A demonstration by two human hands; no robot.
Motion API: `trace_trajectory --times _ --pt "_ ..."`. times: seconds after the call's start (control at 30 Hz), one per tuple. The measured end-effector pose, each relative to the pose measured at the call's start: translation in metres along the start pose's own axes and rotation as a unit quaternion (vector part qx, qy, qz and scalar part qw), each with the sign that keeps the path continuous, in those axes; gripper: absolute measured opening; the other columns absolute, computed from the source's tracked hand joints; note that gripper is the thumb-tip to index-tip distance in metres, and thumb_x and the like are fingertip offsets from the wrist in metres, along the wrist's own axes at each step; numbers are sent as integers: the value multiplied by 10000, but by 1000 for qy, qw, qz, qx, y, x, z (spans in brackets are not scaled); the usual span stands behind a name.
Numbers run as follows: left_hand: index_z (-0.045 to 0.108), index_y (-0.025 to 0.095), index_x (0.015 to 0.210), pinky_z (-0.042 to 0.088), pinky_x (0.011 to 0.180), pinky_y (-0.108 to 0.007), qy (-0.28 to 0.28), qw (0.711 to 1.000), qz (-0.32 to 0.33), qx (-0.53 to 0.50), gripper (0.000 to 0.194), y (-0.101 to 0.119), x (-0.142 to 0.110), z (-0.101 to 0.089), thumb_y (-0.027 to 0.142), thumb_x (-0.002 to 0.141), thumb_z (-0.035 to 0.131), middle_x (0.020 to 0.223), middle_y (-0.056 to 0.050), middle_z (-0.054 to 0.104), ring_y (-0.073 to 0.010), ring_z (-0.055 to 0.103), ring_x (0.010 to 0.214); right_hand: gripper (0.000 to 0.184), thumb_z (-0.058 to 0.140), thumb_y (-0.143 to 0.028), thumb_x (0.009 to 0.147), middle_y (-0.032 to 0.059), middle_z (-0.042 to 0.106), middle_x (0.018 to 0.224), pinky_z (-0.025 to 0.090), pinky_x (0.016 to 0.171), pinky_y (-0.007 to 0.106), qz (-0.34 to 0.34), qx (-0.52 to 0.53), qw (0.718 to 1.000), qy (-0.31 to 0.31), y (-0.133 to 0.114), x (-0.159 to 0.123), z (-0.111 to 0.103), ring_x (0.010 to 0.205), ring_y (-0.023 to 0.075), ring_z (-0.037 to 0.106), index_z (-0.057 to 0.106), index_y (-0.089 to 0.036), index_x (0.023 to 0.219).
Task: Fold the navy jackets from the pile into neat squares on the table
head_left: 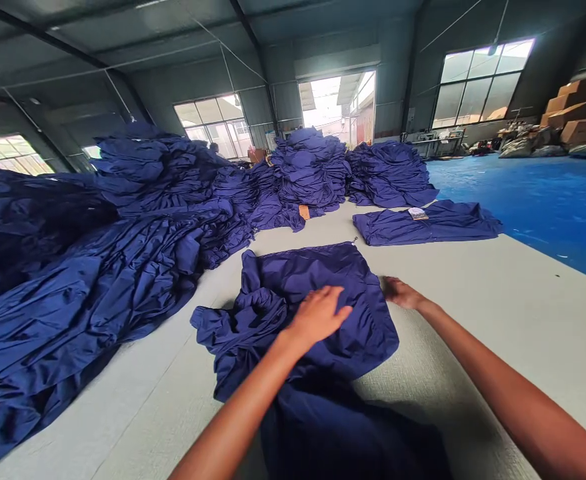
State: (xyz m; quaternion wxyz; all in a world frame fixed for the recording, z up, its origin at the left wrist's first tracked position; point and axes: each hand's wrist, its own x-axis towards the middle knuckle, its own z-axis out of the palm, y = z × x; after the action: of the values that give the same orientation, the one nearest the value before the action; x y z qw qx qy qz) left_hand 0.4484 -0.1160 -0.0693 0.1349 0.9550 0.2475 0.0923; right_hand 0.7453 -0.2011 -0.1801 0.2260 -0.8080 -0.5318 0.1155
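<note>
Two bare hands are positioned at a navy fabric article (pixel 365 317), which lies partly bunched on the pale counter (pixel 537 293), directly in front of the person. The left hand (pixel 321 312) rests palm down on its upper layer, fingers loosely extended, gripping nothing visible. The right hand (pixel 403 293) is just beside the right edge; its fingers are blurred, so whether they pinch the cloth cannot be told. A folded navy bundle (pixel 453 223) carrying a small card (pixel 417 213) lies beyond. The material appears light, thin, limp and possibly slippery; it should crease readily but not break. Suitable holding points are the flat right edge and far corners, not the bunched left side.
</note>
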Motion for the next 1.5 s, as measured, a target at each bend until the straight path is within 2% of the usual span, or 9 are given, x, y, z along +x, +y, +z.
trace_trajectory --times 0.13,0.27,0.5,0.63,0.77,0.93,1.07,1.33,1.5 --pt "295 144 1535 229 1169 -574 -29 990 -57 -123 874 38 56 60 627 850 543 1621 -183 203 -407 163 1487 578 626 -353 773 145 378 1558 141 1125 667 -4 18 999 -36 -22 1 15 1452 390 256 594 -217 1334" --pt "418 145 1456 261 1197 -442 51 966 -73 -241 621 10 74 103 367 897 573 1557 -181 365 -308 307 1460 452 540 -481 870 84 549 1421 218 1154 534 -76 110 990 -46 -25 -7 17 1341 296 447 640 -239 1238" --pt "453 198 1377 388 1130 -351 165 934 -89 -305 404 -36 54 117 255 1019 273 1387 -83 592 -172 538 1293 765 738 -521 697 163 511 1444 110 1156 586 -32 155 987 -1 -41 3 43 1387 361 368 539 -192 1358" --pt "477 227 1361 412 1109 -366 197 926 -109 -302 426 -39 49 115 300 1038 209 1359 -69 615 -178 553 1274 497 584 -557 828 112 663 1234 237 1119 563 -44 187 980 55 -71 16 49 1249 313 518 649 -205 1172" --pt "437 218 1426 314 1179 -370 196 934 -109 -278 454 -39 44 113 349 1028 263 1486 -83 494 -182 414 1404 500 296 -505 964 61 706 924 476 915 391 -66 226 961 148 -86 29 5 936 219 633 634 -172 1124" --pt "313 204 1529 54 1247 -466 149 982 -47 -108 640 -34 43 117 517 976 388 1621 -77 257 -237 120 1519 436 420 -478 948 63 694 1056 441 947 369 -117 147 943 273 -86 26 -90 995 218 618 593 -197 1233" --pt "412 228 1487 89 1235 -500 65 995 -71 -30 604 -32 45 125 521 960 391 1575 -103 356 -274 217 1496 451 433 -499 951 127 672 1217 309 1085 510 -122 -102 973 166 -59 13 -124 1171 300 576 668 -215 1210" --pt "563 221 1367 310 1168 -404 -38 997 -43 -59 523 -34 42 76 494 936 450 1532 -101 434 -264 360 1439 728 367 -693 898 167 359 1559 237 1065 698 120 -200 970 63 33 -46 -31 1419 431 294 413 -295 1505" --pt "603 257 1309 152 1214 -498 127 988 -66 65 431 -77 -3 15 456 971 423 1489 -88 489 -273 366 1426 564 333 -545 947 132 483 1455 405 1036 541 67 -194 972 112 67 -64 4 1287 345 483 589 -258 1359"
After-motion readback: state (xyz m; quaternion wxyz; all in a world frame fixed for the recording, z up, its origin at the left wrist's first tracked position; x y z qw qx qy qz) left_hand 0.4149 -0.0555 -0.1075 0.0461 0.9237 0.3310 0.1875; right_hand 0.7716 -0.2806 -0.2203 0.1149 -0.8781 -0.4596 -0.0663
